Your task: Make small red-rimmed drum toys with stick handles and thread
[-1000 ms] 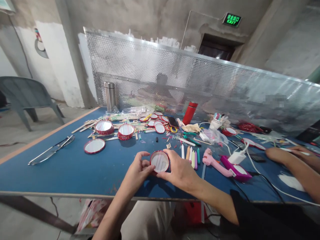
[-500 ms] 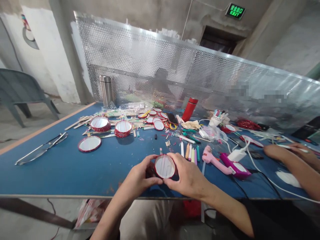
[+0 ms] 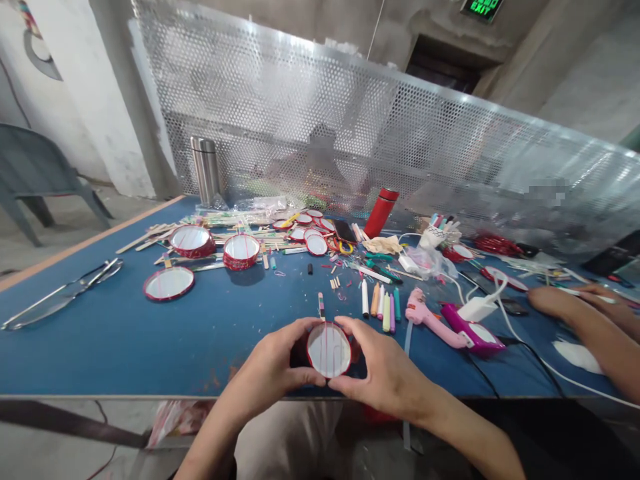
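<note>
Pinching red-rimmed round mirror [image 3: 329, 350] from both sides: left hand [image 3: 273, 363] and right hand [image 3: 387, 370], grip of thumbs and fingers pressed on rim, near front edge of tabletop [image 3: 100, 353]. Uneven thumb pressure could slip mirror over that edge. Farther right, pink glue gun [image 3: 440, 327] near front edge; straying right forearm [image 3: 463, 427] might knock it.

Grey chair [image 3: 37, 163] on concrete floor [image 3: 70, 221], green exit sign [image 3: 481, 8] near doorway [image 3: 445, 65]

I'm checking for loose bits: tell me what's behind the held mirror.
A stick shows beyond the mirror; its back and anything directly behind it are covered.
</note>
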`<state>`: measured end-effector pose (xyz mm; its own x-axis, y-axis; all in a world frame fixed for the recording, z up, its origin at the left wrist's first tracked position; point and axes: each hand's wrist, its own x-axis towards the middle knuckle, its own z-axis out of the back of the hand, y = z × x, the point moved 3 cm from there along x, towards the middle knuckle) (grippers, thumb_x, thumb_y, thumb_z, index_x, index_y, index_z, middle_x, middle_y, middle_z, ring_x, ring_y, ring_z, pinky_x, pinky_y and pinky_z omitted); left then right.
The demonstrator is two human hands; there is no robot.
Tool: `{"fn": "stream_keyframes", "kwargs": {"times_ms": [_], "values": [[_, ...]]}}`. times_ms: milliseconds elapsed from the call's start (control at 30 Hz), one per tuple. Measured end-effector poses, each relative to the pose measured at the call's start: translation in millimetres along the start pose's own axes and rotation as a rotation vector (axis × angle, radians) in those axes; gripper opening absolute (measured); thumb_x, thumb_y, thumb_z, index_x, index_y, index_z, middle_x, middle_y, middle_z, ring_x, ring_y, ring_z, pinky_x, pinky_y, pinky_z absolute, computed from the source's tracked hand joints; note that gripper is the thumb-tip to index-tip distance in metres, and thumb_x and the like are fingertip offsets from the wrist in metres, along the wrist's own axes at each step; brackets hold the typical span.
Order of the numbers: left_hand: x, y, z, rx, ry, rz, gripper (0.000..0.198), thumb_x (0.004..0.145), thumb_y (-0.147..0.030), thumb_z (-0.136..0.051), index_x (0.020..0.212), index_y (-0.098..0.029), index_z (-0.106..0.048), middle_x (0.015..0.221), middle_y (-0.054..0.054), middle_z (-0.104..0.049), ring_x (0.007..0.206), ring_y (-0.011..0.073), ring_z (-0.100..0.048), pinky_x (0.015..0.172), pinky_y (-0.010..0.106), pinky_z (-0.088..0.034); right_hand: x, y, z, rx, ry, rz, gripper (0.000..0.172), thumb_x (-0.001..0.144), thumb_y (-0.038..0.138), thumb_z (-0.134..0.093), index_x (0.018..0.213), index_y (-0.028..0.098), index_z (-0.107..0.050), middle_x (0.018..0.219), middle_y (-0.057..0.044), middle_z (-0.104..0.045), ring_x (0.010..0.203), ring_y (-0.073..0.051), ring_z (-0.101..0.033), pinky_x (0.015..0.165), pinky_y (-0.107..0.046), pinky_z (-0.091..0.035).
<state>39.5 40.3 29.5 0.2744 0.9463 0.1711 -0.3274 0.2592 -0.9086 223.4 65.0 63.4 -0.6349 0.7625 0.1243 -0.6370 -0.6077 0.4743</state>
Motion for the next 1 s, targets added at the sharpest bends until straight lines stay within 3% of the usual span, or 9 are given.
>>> {"fn": "stream_keyframes", "kwargs": {"times_ms": [133,333,833,1000], "values": [[-1.6,-0.7,-0.4,0.023,0.025,0.014,0.062,0.066,-0.033,-0.080,0.122,-0.029,-0.053,0.113,-0.001,-0.067,0.098,0.0188,-0.061,0.082,0.025,-0.047,-4.5,-3.8,-3.5,0.087,0.024,-0.081,0.065,0.068,0.031,-0.075,0.124,0.021,-0.045,0.115,-0.005,-0.061,0.102,-0.021,-0.059,0.086,-0.033,-0.045],[-0.4,-3.5,0.5,0.049,0.033,0.049,0.061,0.066,-0.037,-0.079,0.122,-0.028,-0.055,0.111,0.001,-0.068,0.096,0.0204,-0.062,0.081,0.028,-0.047,-3.2,-2.6,1.1,0.091,0.064,-0.064,0.060,0.067,0.028,-0.076,0.120,0.023,-0.050,0.113,-0.004,-0.060,0.098,-0.021,-0.058,0.083,-0.032,-0.045],[7.0,-3.0,5.6,0.150,-0.039,0.101,0.056,0.069,-0.029,-0.074,0.122,-0.022,-0.057,0.108,0.004,-0.065,0.089,0.0199,-0.059,0.079,0.029,-0.046,20.0,-7.3,5.1,0.119,0.110,-0.038,0.063,0.065,0.029,-0.077,0.121,0.018,-0.049,0.109,-0.005,-0.059,0.094,-0.020,-0.057,0.079,-0.030,-0.044],[7.7,-5.1,5.6,0.205,-0.026,0.079,0.054,0.069,-0.031,-0.075,0.120,-0.023,-0.059,0.093,0.002,-0.061,0.080,0.0169,-0.057,0.070,0.026,-0.044,19.9,-8.5,4.5,0.126,0.115,-0.034,0.062,0.065,0.029,-0.077,0.119,0.018,-0.050,0.108,-0.005,-0.059,0.093,-0.020,-0.057,0.078,-0.030,-0.043]]}}
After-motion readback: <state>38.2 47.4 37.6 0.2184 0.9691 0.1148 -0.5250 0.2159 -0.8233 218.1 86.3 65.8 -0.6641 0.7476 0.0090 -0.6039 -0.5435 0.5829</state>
